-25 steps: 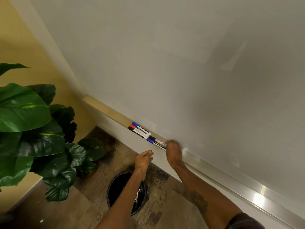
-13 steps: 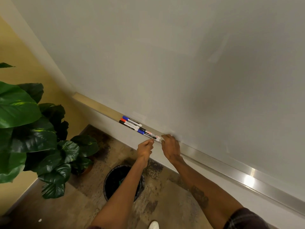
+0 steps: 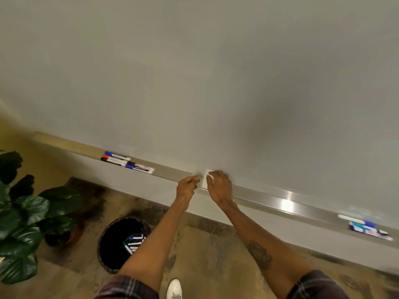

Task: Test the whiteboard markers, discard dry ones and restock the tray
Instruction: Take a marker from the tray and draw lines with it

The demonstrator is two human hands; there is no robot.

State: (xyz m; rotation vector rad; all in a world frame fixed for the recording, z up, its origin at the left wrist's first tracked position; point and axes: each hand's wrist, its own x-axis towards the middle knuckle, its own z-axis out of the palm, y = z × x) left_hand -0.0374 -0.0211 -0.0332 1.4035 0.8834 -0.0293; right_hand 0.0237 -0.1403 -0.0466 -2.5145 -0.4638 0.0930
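Note:
My two hands meet at the metal marker tray (image 3: 269, 196) under the whiteboard (image 3: 216, 83). My right hand (image 3: 219, 187) has thumb and fingers curled around a small white object (image 3: 207, 172) that rests on the tray against the board. My left hand (image 3: 187, 187) is just left of it, fingers curled, with a bit of white at its fingertips. A group of blue, red and black capped markers (image 3: 127, 161) lies in the tray to the left. More markers (image 3: 367, 228) lie blurred in the tray at the far right.
A black waste bin (image 3: 108, 253) stands on the floor below my left arm with several markers (image 3: 133, 240) inside. A large-leafed potted plant (image 3: 26, 216) fills the left edge. My white shoe (image 3: 174, 289) shows at the bottom.
The view has swung right, so the left marker group now lies well away from my hands. Both hands moved right along the tray to the white object; the right-end markers came into view.

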